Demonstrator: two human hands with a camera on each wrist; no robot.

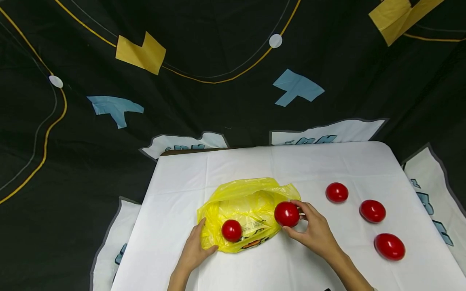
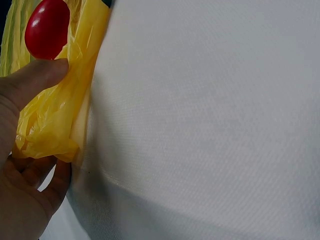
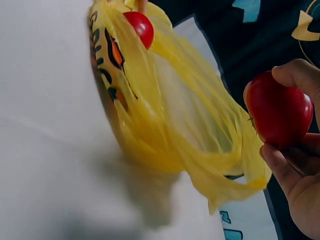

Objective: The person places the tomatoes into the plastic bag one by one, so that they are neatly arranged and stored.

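Note:
A yellow plastic bag lies on the white table with its mouth spread wide. Inside it, towards the left, is one red tomato. My left hand grips the bag's left edge; in the left wrist view the thumb is over the plastic and the fingers are beneath. Between thumb and fingers, my right hand holds another red tomato at the right side of the bag's mouth. A bit of green stem shows on this held tomato in the right wrist view.
To the right on the white tablecloth sit three more tomatoes: a far one, a middle one and a near one. Behind the table hangs a dark patterned cloth.

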